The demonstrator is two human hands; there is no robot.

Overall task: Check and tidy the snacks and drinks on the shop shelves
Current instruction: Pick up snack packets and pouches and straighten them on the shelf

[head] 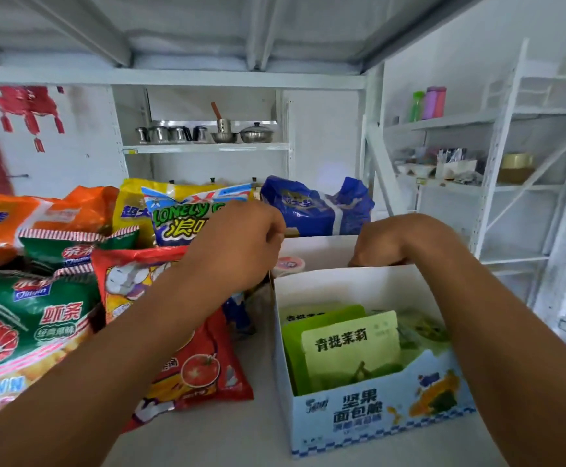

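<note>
A white and blue display box (376,419) holds several green sachets (349,345). Right behind it stands a rear white box (318,249) with a pink-lidded cup (290,264) inside. My left hand (241,244) is curled at the rear box's left wall, thumb and fingers pinched at its edge. My right hand (382,246) reaches down between the two boxes, and the front box's back wall hides its fingers. Left of the boxes lie snack bags: a blue Lonely God bag (180,217), a red tomato bag (200,365) and green prawn-stick bags (32,318).
Orange (39,214), yellow (130,207) and dark blue (312,207) bags stand along the back of the shelf. Steel pots (204,133) sit on a white shelf behind. A white rack (497,183) with bottles, bowls and a tape roll stands at the right.
</note>
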